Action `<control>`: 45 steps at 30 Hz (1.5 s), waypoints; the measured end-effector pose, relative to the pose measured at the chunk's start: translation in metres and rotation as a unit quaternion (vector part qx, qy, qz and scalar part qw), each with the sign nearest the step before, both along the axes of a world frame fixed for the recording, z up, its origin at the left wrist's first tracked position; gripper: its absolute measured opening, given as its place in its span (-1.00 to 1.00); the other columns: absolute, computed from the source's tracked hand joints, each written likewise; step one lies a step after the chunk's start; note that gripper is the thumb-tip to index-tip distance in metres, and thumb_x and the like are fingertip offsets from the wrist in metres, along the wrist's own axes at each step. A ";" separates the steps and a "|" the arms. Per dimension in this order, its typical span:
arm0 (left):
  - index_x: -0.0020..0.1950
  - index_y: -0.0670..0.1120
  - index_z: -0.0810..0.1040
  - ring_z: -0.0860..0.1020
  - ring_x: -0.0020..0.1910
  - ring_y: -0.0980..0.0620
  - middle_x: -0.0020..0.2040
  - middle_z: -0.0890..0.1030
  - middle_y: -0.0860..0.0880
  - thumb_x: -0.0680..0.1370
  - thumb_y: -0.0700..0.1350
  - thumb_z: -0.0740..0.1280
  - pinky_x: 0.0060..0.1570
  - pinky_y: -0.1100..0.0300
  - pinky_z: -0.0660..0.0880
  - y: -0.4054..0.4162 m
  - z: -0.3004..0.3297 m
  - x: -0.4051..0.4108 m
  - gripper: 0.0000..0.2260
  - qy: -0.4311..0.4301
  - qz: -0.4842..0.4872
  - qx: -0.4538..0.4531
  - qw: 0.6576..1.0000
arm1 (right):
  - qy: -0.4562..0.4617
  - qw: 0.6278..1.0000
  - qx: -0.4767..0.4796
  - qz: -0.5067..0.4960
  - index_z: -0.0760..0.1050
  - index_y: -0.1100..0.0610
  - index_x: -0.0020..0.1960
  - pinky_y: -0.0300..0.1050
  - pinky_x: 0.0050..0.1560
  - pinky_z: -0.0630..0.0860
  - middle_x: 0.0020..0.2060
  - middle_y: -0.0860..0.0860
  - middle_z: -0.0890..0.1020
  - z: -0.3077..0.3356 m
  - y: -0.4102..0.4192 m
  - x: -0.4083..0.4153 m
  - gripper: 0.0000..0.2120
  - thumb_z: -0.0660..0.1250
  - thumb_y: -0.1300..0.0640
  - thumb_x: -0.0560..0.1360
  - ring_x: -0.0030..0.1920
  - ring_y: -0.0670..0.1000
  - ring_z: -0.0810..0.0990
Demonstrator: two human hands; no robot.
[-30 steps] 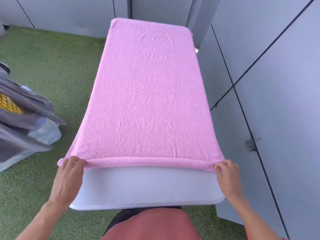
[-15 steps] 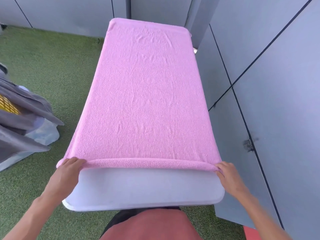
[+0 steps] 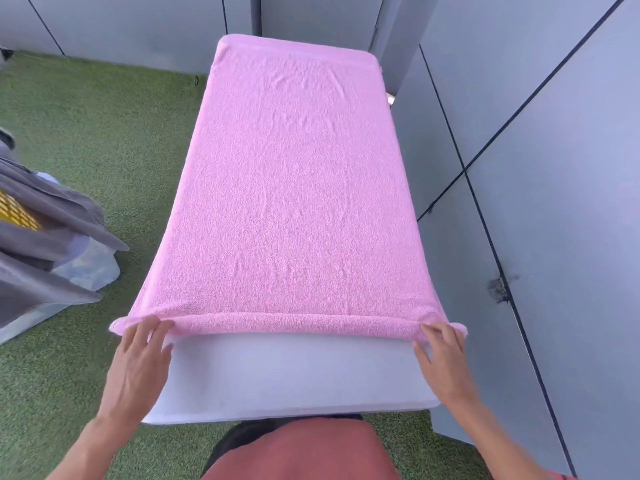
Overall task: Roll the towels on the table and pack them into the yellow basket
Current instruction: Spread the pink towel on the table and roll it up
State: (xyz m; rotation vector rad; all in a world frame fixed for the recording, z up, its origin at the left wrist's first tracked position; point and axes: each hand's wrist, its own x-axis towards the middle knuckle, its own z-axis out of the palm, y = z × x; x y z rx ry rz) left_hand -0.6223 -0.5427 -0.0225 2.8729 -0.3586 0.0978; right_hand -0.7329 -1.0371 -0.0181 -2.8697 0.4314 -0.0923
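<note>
A pink towel [image 3: 294, 188] lies spread along the white table [image 3: 291, 375], its near edge turned into a thin roll. The left hand [image 3: 138, 362] and right hand [image 3: 443, 358] rest at the roll's two ends, fingers straight and spread, pressing it without gripping. The yellow basket [image 3: 15, 211] sits on the grass [image 3: 104, 126] at left, draped with grey cloth [image 3: 45, 216].

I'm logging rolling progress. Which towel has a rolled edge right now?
The pink towel on the white table; its near edge is rolled. The grey towels drape over the basket.
</note>
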 end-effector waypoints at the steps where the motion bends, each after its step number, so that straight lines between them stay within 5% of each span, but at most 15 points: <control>1: 0.20 -0.26 0.51 0.43 0.10 -0.26 0.13 0.50 -0.22 0.37 -0.37 0.45 0.08 -0.16 0.46 -0.001 -0.004 -0.002 -0.59 0.011 -0.001 0.004 1.000 | 0.013 1.000 0.015 -0.005 0.52 0.22 0.23 -0.10 0.23 0.26 0.07 0.08 0.50 -0.002 0.001 -0.001 -0.63 0.45 0.24 0.44 0.16 0.14 0.39; 5: 0.20 -0.16 0.48 0.47 0.10 -0.24 0.13 0.48 -0.14 0.41 -0.42 0.39 -0.15 -0.19 0.57 -0.004 -0.007 0.018 -0.61 0.061 0.037 -0.035 0.997 | 0.034 0.997 0.066 -0.021 0.54 0.18 0.19 -0.22 0.19 0.22 0.09 0.06 0.53 0.002 -0.010 0.024 -0.64 0.40 0.37 0.42 0.14 0.15 0.44; 9: 0.14 -0.12 0.53 0.51 0.03 -0.17 0.05 0.54 -0.06 0.47 -0.39 0.33 -0.33 -0.09 0.53 0.001 0.002 0.035 -0.71 0.083 0.032 -0.010 0.996 | 0.085 0.994 0.064 -0.003 0.53 0.18 0.22 -0.08 0.21 0.30 0.08 0.07 0.57 0.007 -0.021 0.032 -0.67 0.31 0.38 0.48 0.16 0.15 0.46; 14: 0.18 0.02 0.59 0.57 -0.04 -0.03 0.03 0.58 0.06 0.58 -0.24 0.21 -0.22 0.06 0.48 0.021 0.004 0.045 -0.73 0.204 0.031 0.019 0.978 | 0.166 0.971 0.171 0.010 0.50 0.14 0.26 -0.17 0.18 0.35 0.11 0.03 0.58 0.026 -0.039 0.021 -0.70 0.31 0.28 0.54 0.18 0.03 0.51; 18: 0.08 -0.01 0.60 0.56 0.02 -0.09 0.03 0.57 -0.02 0.53 -0.22 0.35 -0.03 0.00 0.49 0.021 0.008 0.064 -0.83 0.221 0.067 -0.084 0.969 | 0.122 0.939 0.306 -0.099 0.49 0.10 0.11 -0.20 -0.04 0.46 -0.04 0.04 0.60 0.041 -0.040 0.040 -0.70 0.45 0.28 0.44 -0.03 0.03 0.60; 20: -0.06 -0.05 0.61 0.46 0.00 -0.15 0.01 0.51 -0.07 0.48 -0.26 0.40 -0.02 -0.06 0.42 0.017 0.009 0.067 -0.88 0.150 0.061 -0.072 0.984 | 0.045 0.946 0.290 -0.135 0.51 0.14 0.00 -0.23 -0.07 0.49 -0.09 0.08 0.56 0.036 -0.032 0.045 -0.79 0.44 0.31 0.43 -0.08 0.06 0.58; 22: -0.13 -0.07 0.63 0.41 -0.08 -0.17 -0.05 0.51 -0.10 0.44 -0.31 0.42 -0.12 -0.10 0.40 0.012 0.007 0.059 -0.86 0.069 0.029 -0.025 0.997 | -0.006 0.977 0.177 -0.116 0.57 0.10 -0.09 -0.20 0.02 0.39 -0.08 0.06 0.49 0.026 -0.022 0.040 -0.84 0.43 0.33 0.43 -0.03 0.09 0.53; 26: 0.05 -0.18 0.56 0.43 -0.12 -0.18 -0.02 0.50 -0.16 0.35 -0.39 0.46 -0.21 -0.11 0.46 0.002 -0.004 0.020 -0.69 -0.006 0.001 -0.004 1.000 | -0.009 0.999 -0.038 -0.035 0.61 0.12 0.06 0.01 0.15 0.43 0.00 0.04 0.53 0.014 0.000 0.016 -0.79 0.45 0.21 0.43 0.08 0.13 0.43; 29: 0.22 -0.23 0.48 0.44 0.01 -0.26 0.12 0.46 -0.22 0.36 -0.35 0.45 -0.06 -0.14 0.47 -0.003 -0.010 0.005 -0.56 -0.010 0.003 0.024 1.000 | 0.022 1.000 0.001 -0.016 0.50 0.22 0.24 0.06 0.24 0.44 0.12 0.10 0.46 0.008 0.008 0.012 -0.57 0.48 0.25 0.40 0.20 0.15 0.38; 35: 0.13 -0.19 0.52 0.48 0.06 -0.24 0.09 0.52 -0.14 0.41 -0.44 0.36 -0.03 -0.16 0.50 -0.009 -0.009 0.040 -0.66 0.033 0.014 -0.012 0.999 | 0.047 0.997 0.051 -0.032 0.54 0.29 0.17 0.01 0.23 0.36 0.08 0.14 0.49 0.008 -0.003 0.045 -0.67 0.31 0.47 0.42 0.15 0.11 0.36; 41: 0.23 -0.15 0.59 0.55 0.01 -0.13 0.03 0.61 -0.06 0.51 -0.39 0.30 -0.09 -0.02 0.50 0.020 -0.003 0.045 -0.67 0.120 -0.043 -0.013 0.992 | 0.131 0.990 0.047 0.030 0.52 0.26 0.22 -0.06 0.23 0.34 0.12 0.09 0.54 0.026 -0.020 0.035 -0.73 0.27 0.34 0.53 0.18 0.10 0.44; 45: 0.25 -0.03 0.58 0.58 0.06 -0.05 0.05 0.64 -0.02 0.55 -0.28 0.32 0.05 0.06 0.46 0.031 0.006 0.058 -0.69 0.241 -0.005 -0.100 0.965 | 0.165 0.956 0.235 -0.060 0.53 0.07 0.18 -0.19 0.07 0.38 0.01 -0.01 0.58 0.037 -0.033 0.039 -0.70 0.37 0.28 0.48 0.10 0.03 0.56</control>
